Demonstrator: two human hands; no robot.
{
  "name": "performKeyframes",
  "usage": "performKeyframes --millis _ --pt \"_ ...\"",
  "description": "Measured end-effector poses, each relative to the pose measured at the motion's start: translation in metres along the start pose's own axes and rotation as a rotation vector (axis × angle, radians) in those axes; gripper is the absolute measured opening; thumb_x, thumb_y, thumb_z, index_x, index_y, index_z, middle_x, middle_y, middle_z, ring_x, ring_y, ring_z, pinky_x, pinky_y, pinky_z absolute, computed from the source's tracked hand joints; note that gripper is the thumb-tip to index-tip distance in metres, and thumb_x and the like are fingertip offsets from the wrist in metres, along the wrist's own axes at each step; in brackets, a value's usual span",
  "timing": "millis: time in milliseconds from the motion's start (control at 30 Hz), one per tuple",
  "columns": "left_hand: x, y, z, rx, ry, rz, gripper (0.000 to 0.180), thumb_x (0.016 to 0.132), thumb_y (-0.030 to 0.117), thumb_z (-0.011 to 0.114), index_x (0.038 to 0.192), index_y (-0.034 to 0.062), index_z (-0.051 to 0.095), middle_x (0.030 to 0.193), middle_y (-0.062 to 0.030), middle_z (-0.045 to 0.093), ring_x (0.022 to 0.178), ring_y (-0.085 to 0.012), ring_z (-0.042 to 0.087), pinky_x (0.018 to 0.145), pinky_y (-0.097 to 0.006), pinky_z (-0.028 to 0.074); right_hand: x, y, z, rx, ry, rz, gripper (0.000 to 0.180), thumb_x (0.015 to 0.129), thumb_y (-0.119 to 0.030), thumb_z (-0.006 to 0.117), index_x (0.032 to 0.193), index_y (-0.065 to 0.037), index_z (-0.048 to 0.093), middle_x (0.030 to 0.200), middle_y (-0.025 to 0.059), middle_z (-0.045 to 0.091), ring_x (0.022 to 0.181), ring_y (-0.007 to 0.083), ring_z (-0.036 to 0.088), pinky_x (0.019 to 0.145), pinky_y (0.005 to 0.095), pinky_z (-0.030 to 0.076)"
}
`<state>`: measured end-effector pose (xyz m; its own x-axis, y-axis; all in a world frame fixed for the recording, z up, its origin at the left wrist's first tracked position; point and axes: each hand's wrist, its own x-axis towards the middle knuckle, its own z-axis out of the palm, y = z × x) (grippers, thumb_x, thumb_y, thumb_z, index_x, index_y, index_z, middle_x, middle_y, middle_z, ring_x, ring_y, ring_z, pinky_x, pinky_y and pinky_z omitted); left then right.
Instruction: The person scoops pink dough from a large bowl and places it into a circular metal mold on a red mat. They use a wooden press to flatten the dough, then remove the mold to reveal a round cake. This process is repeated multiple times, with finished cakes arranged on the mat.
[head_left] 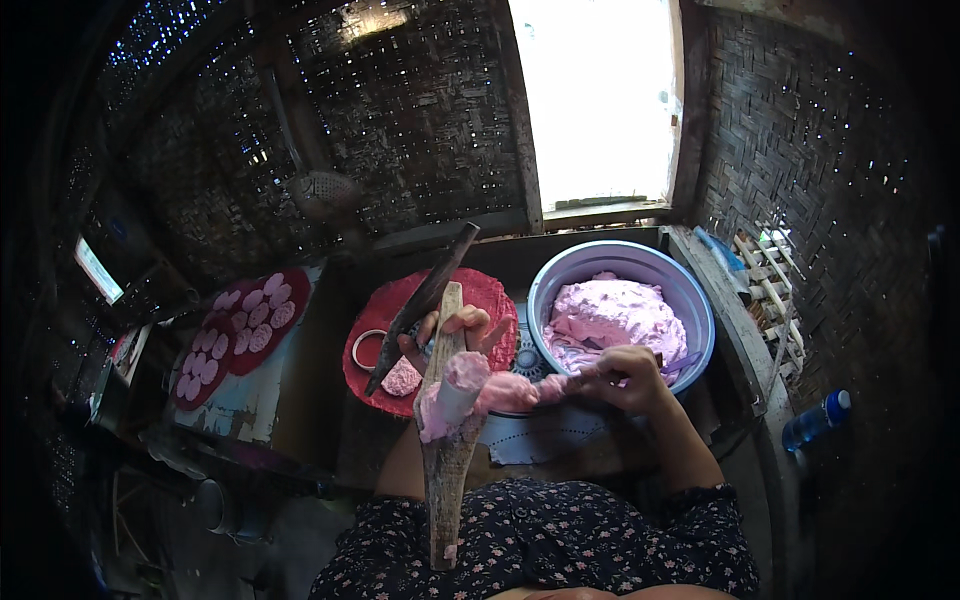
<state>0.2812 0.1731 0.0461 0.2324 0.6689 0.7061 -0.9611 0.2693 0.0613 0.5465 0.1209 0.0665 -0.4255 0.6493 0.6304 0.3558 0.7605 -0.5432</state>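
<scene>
Over red mat (490, 290), right hand (630, 378) stretching pink dough (510, 392)

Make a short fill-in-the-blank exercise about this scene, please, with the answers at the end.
1. The big basin holds dough of a ____ colour.
2. The right hand pulls a strand of dough that stretches away from the ____ hand.
3. The flat dough discs lie on round red ____.
4. The left hand's fingers grip a long ____ stick.

Answers: pink; left; trays; wooden
</scene>
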Motion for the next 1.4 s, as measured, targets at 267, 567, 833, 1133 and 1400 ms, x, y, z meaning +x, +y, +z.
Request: performKeyframes --millis 267,567,833,1133,1400 --pt "0.026 0.052 0.029 0.408 -0.033 0.082 0.029 0.069 0.024 0.074 0.071 0.0136 0.046 0.094 -0.0053 0.037 0.087 -0.018 0.042 0.084 -0.037 0.041 -0.032 -0.006 0.005 0.229 0.109 0.316 0.02 0.069 -0.009 0.076 0.086 -0.001 0.068 0.069 0.0032 0.062 0.06 0.0062 0.054 0.056 0.0226 0.044" --pt "0.046 0.031 0.08 1.705 -0.273 0.238 0.029 0.067 0.021 0.08 0.081 0.0101 0.056 0.091 -0.0043 0.046 0.086 -0.018 0.051 0.077 -0.035 0.044 -0.041 0.011 0.026 0.392 0.353 0.538 0.016 0.075 -0.009 0.074 0.086 0.0 0.067 0.058 -0.009 0.044 0.054 0.0 0.035 0.047 0.0191 0.028" --pt "0.043 -0.017 0.064 2.204 -1.019 0.496 0.024 0.071 0.019 0.073 0.082 0.0037 0.059 0.084 -0.0058 0.059 0.079 -0.0192 0.063 0.078 -0.033 0.053 -0.035 0.013 0.034 0.372 0.473 0.57 0.016 0.078 -0.008 0.071 0.089 0.001 0.066 0.067 -0.004 0.058 0.06 0.0011 0.046 0.054 0.019 0.038" --pt "0.043 0.013 0.049 2.403 -1.276 0.612 0.024 0.072 0.018 0.073 0.086 0.0079 0.057 0.086 -0.0018 0.053 0.079 -0.0162 0.06 0.078 -0.031 0.053 -0.008 -0.002 0.063 0.421 0.491 0.437 0.015 0.077 -0.005 0.066 0.091 0.001 0.065 0.068 -0.0014 0.059 0.063 0.0023 0.048 0.057 0.0199 0.039" --pt "0.025 0.085 0.079 2.424 -0.757 0.751 0.034 0.069 0.023 0.076 0.09 0.0055 0.056 0.086 -0.0052 0.058 0.083 -0.0225 0.063 0.081 -0.036 0.052 0.0 0.025 0.008 -0.418 0.389 0.548 0.026 0.071 -0.027 0.073 0.082 -0.004 0.067 0.069 0.015 0.065 0.064 0.0292 0.064 0.058 0.0382 0.047"
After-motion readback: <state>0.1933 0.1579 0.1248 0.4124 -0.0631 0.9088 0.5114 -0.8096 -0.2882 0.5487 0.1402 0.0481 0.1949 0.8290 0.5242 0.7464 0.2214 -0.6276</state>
